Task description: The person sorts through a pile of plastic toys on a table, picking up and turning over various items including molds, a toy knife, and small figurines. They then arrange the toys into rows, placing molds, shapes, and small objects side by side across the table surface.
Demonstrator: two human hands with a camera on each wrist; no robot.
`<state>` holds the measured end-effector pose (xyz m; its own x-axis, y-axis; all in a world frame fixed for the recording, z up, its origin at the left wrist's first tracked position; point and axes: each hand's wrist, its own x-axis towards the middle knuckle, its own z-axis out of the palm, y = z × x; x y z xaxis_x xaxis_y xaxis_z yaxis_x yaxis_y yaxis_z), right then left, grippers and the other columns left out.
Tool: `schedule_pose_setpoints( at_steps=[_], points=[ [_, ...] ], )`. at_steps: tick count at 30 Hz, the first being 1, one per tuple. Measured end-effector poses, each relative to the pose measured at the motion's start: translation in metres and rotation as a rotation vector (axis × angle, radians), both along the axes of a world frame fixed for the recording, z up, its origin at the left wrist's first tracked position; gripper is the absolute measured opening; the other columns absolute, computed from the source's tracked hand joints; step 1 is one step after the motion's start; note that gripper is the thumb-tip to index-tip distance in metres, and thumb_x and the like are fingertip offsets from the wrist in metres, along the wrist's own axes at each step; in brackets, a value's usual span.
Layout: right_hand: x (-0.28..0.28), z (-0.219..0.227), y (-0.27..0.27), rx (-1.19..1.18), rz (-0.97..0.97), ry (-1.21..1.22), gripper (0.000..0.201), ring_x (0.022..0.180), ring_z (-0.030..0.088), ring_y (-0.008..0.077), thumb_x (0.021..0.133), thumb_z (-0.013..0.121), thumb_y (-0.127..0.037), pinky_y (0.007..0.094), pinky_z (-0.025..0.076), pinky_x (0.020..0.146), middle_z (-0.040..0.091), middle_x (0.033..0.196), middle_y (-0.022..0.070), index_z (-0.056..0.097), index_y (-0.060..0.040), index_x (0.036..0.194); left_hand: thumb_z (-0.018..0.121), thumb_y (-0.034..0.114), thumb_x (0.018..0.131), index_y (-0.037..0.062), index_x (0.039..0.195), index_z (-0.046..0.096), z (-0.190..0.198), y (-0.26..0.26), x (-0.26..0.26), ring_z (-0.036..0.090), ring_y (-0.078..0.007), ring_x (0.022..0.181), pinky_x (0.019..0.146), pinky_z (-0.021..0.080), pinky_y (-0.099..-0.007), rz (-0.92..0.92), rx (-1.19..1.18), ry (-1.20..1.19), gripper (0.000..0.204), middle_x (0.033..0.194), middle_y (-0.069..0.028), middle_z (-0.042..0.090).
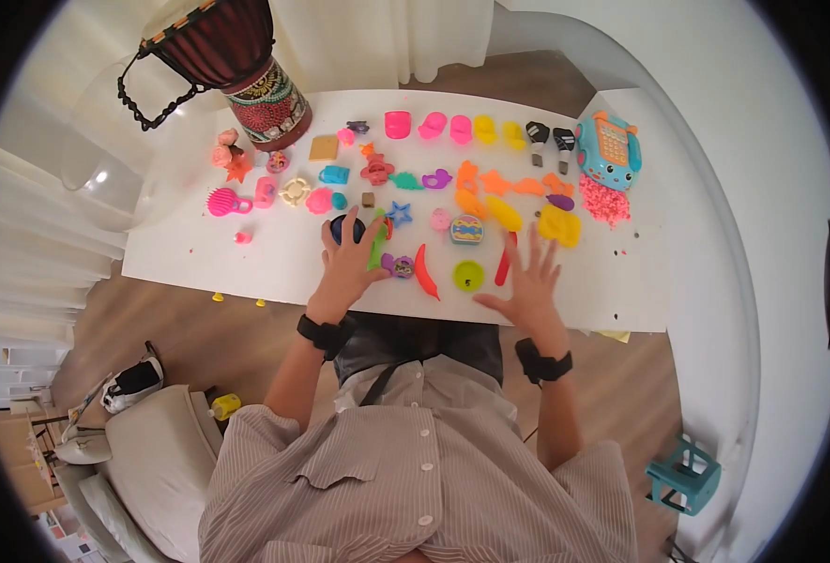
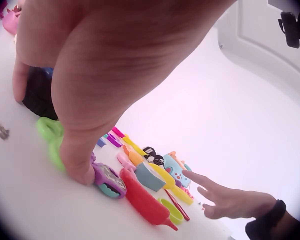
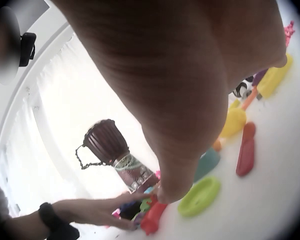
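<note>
In the head view my left hand [image 1: 344,267] is spread, its fingertips over a dark round object [image 2: 40,97]. Its thumb reaches past a green curved toy [image 2: 49,130] to the edge of a purple toy [image 2: 110,181] in the left wrist view. My right hand [image 1: 532,286] hovers with fingers fanned out, holding nothing. Just left of that hand lies a slim red toy [image 1: 502,267], partly covered by the fingers. Between the hands are a red chili-shaped toy [image 1: 424,272], a lime green round dish [image 1: 468,275] and a blue-fronted toy [image 1: 466,231].
Rows of small colourful toys cover the white table [image 1: 175,263]. A patterned drum [image 1: 269,103] stands at the back left. At the far right sits a blue toy telephone [image 1: 610,155] beside pink beads [image 1: 605,204]. A teal stool [image 1: 684,476] is on the floor at right.
</note>
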<state>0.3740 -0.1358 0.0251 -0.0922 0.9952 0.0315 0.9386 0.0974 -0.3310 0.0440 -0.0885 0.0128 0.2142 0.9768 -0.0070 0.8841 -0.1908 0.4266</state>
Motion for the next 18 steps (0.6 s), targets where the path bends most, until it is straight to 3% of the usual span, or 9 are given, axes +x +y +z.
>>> schedule_pose_setpoints(
  at_steps=[2, 3, 5, 10, 16, 18],
  points=[
    [-0.018, -0.004, 0.001, -0.1, 0.064, 0.042, 0.126, 0.153, -0.005, 0.0649, 0.067, 0.088, -0.065, 0.0904, 0.021, 0.103, 0.001, 0.175, 0.0203, 0.02, -0.0338, 0.169, 0.092, 0.027, 0.073, 0.0311, 0.158, 0.042, 0.001, 0.002, 0.015, 0.015, -0.0636, 0.146, 0.112, 0.035, -0.0753, 0.017, -0.064, -0.017, 0.099, 0.171, -0.0155, 0.016],
    [-0.025, -0.005, 0.005, -0.094, 0.072, 0.043, 0.126, 0.153, -0.005, 0.0649, 0.067, 0.088, -0.065, 0.0904, 0.021, 0.103, 0.001, 0.175, 0.0203, 0.02, -0.0338, 0.169, 0.092, 0.027, 0.073, 0.0311, 0.158, 0.042, 0.001, 0.002, 0.02, 0.015, -0.0636, 0.146, 0.112, 0.035, -0.0753, 0.025, -0.058, -0.016, 0.099, 0.171, -0.0155, 0.016],
    [-0.039, -0.005, 0.013, -0.078, 0.06, 0.095, 0.123, 0.153, -0.004, 0.065, 0.067, 0.086, -0.068, 0.0917, 0.02, 0.102, 0.002, 0.176, 0.0191, 0.023, -0.0337, 0.168, 0.094, 0.025, 0.072, 0.0305, 0.157, 0.044, -0.001, 0.001, 0.028, 0.017, -0.0608, 0.147, 0.103, 0.044, -0.0733, -0.006, 0.011, -0.029, 0.099, 0.168, -0.0131, 0.02],
    [-0.067, -0.025, 0.03, -0.077, 0.087, -0.009, 0.123, 0.154, -0.007, 0.0618, 0.068, 0.088, -0.064, 0.0923, 0.015, 0.102, 0.001, 0.176, 0.0173, 0.024, -0.0291, 0.167, 0.095, 0.026, 0.069, 0.0347, 0.159, 0.041, 0.007, -0.001, 0.021, 0.018, -0.0622, 0.147, 0.103, 0.045, -0.0735, -0.044, 0.024, -0.013, 0.105, 0.172, -0.0113, 0.015],
    [-0.106, -0.027, 0.05, 0.021, 0.116, 0.005, 0.114, 0.153, -0.002, 0.0635, 0.075, 0.083, -0.064, 0.0927, 0.015, 0.101, 0.009, 0.174, 0.0184, 0.028, -0.0227, 0.166, 0.096, 0.033, 0.066, 0.0363, 0.161, 0.037, 0.009, -0.005, -0.009, 0.013, -0.0607, 0.151, 0.105, 0.04, -0.0761, 0.047, 0.071, 0.021, 0.112, 0.174, -0.0114, 0.012],
    [-0.116, -0.033, 0.057, 0.045, 0.117, 0.01, 0.11, 0.152, 0.0, 0.064, 0.078, 0.082, -0.063, 0.0926, 0.015, 0.101, 0.011, 0.173, 0.0184, 0.029, -0.0223, 0.165, 0.097, 0.042, 0.064, 0.0336, 0.164, 0.034, 0.005, 0.0, -0.022, 0.005, -0.0618, 0.153, 0.108, 0.032, -0.0812, 0.098, 0.125, 0.042, 0.118, 0.175, -0.0146, 0.007]
  ],
)
